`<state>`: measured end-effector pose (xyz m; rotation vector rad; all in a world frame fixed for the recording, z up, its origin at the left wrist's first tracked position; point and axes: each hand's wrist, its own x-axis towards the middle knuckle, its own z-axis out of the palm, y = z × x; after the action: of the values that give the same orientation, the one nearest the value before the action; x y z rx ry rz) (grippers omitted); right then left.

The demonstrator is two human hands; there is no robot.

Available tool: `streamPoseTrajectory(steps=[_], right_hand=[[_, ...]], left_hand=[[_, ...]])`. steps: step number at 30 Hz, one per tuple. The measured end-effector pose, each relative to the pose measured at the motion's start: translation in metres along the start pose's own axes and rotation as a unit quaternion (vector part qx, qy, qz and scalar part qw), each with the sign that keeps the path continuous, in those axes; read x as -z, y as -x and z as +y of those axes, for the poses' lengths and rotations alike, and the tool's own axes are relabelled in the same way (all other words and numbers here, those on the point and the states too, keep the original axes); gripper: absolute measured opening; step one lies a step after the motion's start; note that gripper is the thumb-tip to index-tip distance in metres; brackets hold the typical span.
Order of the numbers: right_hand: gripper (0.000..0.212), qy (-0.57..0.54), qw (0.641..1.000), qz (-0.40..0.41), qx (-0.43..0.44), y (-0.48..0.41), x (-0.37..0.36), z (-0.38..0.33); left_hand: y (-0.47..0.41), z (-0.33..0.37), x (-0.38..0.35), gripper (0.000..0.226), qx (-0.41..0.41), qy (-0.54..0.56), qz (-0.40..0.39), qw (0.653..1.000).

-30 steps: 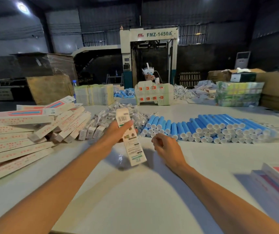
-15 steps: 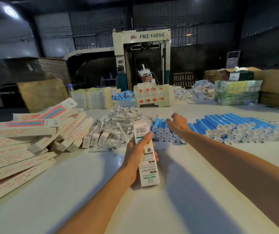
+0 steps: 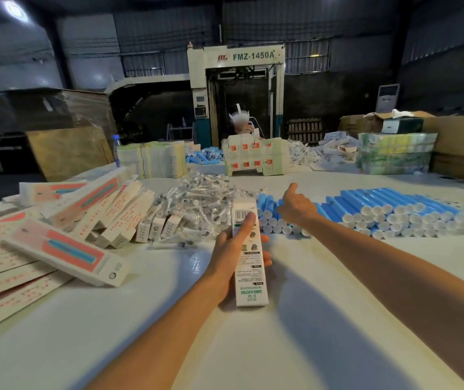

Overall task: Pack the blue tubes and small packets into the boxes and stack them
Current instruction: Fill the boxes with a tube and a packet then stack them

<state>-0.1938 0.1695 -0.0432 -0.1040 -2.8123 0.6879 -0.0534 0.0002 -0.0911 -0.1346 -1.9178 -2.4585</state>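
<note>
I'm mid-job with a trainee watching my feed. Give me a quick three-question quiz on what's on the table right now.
1. Fill in: seen from the camera, the heap of small clear packets lies between the pile of long white-and-red boxes on the left and the ___ on the right.
2. The right hand reaches onto: A) the packets, B) the rows of blue plastic tubes with white caps, C) the boxes.
3. True or false: the left hand is empty.

Key: 1 blue tubes; 2 B; 3 false, it grips a slim white printed carton.
</note>
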Motion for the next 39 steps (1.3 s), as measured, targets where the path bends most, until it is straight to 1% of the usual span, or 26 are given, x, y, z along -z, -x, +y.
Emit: streamPoseTrajectory(steps=[2, 3, 4, 5, 6, 7, 8, 10, 12, 13, 14, 17, 18, 20, 22, 23, 24, 25, 26, 29, 30, 32, 34, 36, 39], right_hand=[[0.062, -0.053, 0.998, 0.000, -0.020, 0.017, 0.010, 0.008], [0.057, -0.106, 0.994, -0.016, -0.037, 0.027, 0.016, 0.013], [0.046, -0.131, 0.990, -0.043, -0.033, 0.034, 0.018, 0.022], [0.034, -0.198, 0.978, -0.050, -0.044, 0.042, 0.018, 0.032], [0.022, -0.294, 0.951, -0.062, -0.071, 0.050, 0.018, 0.040], [0.016, -0.378, 0.922, -0.061, -0.062, 0.060, 0.019, 0.049], [0.017, -0.390, 0.917, -0.060, -0.059, 0.068, 0.020, 0.057], [0.024, -0.465, 0.881, -0.057, -0.070, 0.082, 0.026, 0.069], [0.028, -0.524, 0.849, -0.034, -0.056, 0.090, 0.031, 0.071], [0.029, -0.559, 0.827, -0.025, -0.052, 0.093, 0.037, 0.070], [0.028, -0.601, 0.797, -0.024, -0.046, 0.095, 0.042, 0.067], [0.025, -0.727, 0.686, -0.028, -0.012, 0.098, 0.057, 0.062], [0.024, -0.753, 0.657, -0.028, 0.004, 0.099, 0.062, 0.061], [0.019, -0.787, 0.615, -0.026, 0.035, 0.099, 0.070, 0.061], [0.015, -0.809, 0.585, -0.026, 0.051, 0.099, 0.076, 0.063], [0.019, -0.815, 0.577, -0.021, 0.052, 0.099, 0.078, 0.064], [0.026, -0.813, 0.580, -0.012, 0.050, 0.100, 0.080, 0.065], [0.036, -0.803, 0.594, 0.000, 0.045, 0.100, 0.081, 0.065], [0.046, -0.783, 0.620, 0.014, 0.040, 0.100, 0.080, 0.067], [0.072, -0.685, 0.726, 0.043, 0.033, 0.098, 0.074, 0.072], [0.077, -0.661, 0.748, 0.048, 0.031, 0.096, 0.073, 0.074], [0.088, -0.635, 0.770, 0.046, 0.031, 0.092, 0.074, 0.078], [0.096, -0.612, 0.789, 0.027, 0.040, 0.087, 0.077, 0.081], [0.095, -0.592, 0.804, 0.001, 0.051, 0.084, 0.079, 0.083], [0.089, -0.584, 0.810, -0.009, 0.054, 0.083, 0.078, 0.083]], left_hand=[[0.001, -0.001, -0.001, 0.075, 0.011, 0.012, -0.015, 1.000], [0.002, -0.002, -0.002, 0.078, 0.014, 0.017, -0.027, 0.999], [0.003, -0.002, -0.004, 0.082, 0.019, 0.019, -0.039, 0.999], [0.005, -0.003, -0.006, 0.085, 0.024, 0.021, -0.050, 0.998], [0.006, -0.004, -0.008, 0.087, 0.031, 0.024, -0.061, 0.997], [0.009, -0.005, -0.010, 0.088, 0.040, 0.029, -0.072, 0.996], [0.011, -0.005, -0.012, 0.088, 0.048, 0.036, -0.082, 0.995], [0.013, -0.003, -0.015, 0.081, 0.060, 0.056, -0.095, 0.992], [0.013, 0.001, -0.019, 0.071, 0.067, 0.072, -0.098, 0.990], [0.013, 0.003, -0.022, 0.067, 0.072, 0.076, -0.097, 0.990], [0.011, 0.006, -0.026, 0.066, 0.076, 0.076, -0.096, 0.990], [0.005, 0.013, -0.046, 0.063, 0.080, 0.078, -0.120, 0.987], [0.004, 0.016, -0.054, 0.060, 0.084, 0.079, -0.136, 0.984], [0.002, 0.019, -0.069, 0.055, 0.094, 0.074, -0.166, 0.979], [0.001, 0.016, -0.078, 0.054, 0.104, 0.065, -0.183, 0.975], [0.001, 0.012, -0.080, 0.054, 0.109, 0.059, -0.186, 0.975], [0.001, 0.008, -0.081, 0.053, 0.111, 0.050, -0.186, 0.975], [0.002, 0.003, -0.081, 0.053, 0.111, 0.042, -0.184, 0.976], [0.002, -0.001, -0.081, 0.055, 0.109, 0.039, -0.183, 0.976], [0.001, -0.004, -0.079, 0.061, 0.103, 0.029, -0.193, 0.975], [0.001, -0.004, -0.078, 0.063, 0.104, 0.021, -0.196, 0.975], [0.001, -0.004, -0.075, 0.066, 0.108, 0.016, -0.194, 0.975], [0.001, -0.003, -0.073, 0.068, 0.114, 0.014, -0.194, 0.974], [0.002, -0.002, -0.071, 0.068, 0.122, 0.004, -0.198, 0.973], [0.004, 0.000, -0.071, 0.068, 0.131, -0.012, -0.191, 0.973]])
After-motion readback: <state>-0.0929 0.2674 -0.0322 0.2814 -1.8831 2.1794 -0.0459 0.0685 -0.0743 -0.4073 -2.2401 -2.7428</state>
